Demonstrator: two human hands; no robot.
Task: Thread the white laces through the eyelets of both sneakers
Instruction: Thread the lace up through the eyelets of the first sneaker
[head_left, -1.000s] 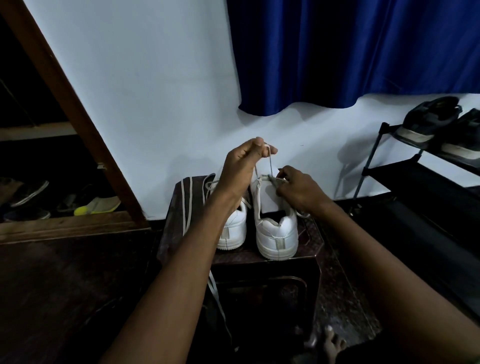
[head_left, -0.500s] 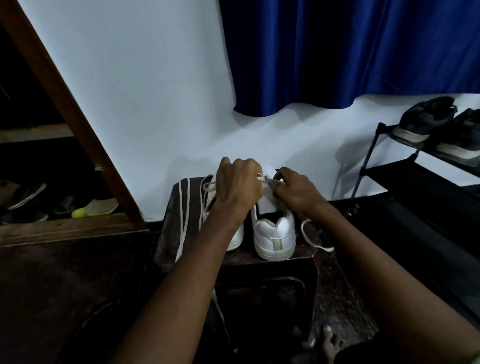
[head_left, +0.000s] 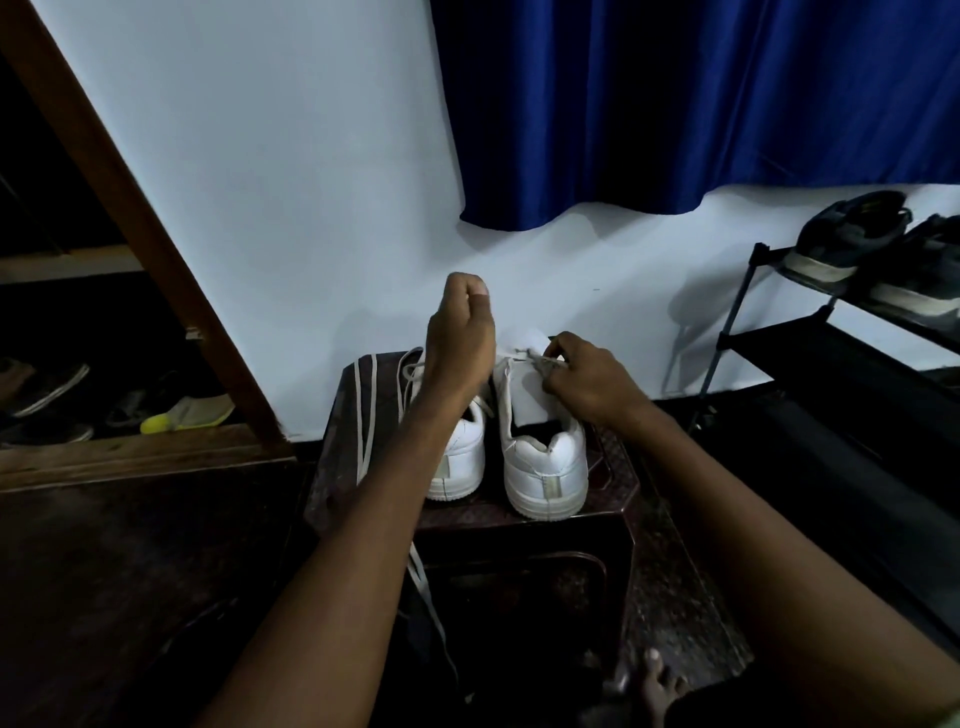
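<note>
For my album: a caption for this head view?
Right hand pinches white lace at right sneaker; left hand raised.

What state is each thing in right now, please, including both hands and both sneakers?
Left hand: raised above the sneakers, fingers curled; lace not visible in it.
Right hand: pinching the lace at the right sneaker's eyelets.
Right sneaker: upright on the stool, partly laced.
Left sneaker: upright, lace loose.
Spare lace: draped over the stool's edge.
</note>
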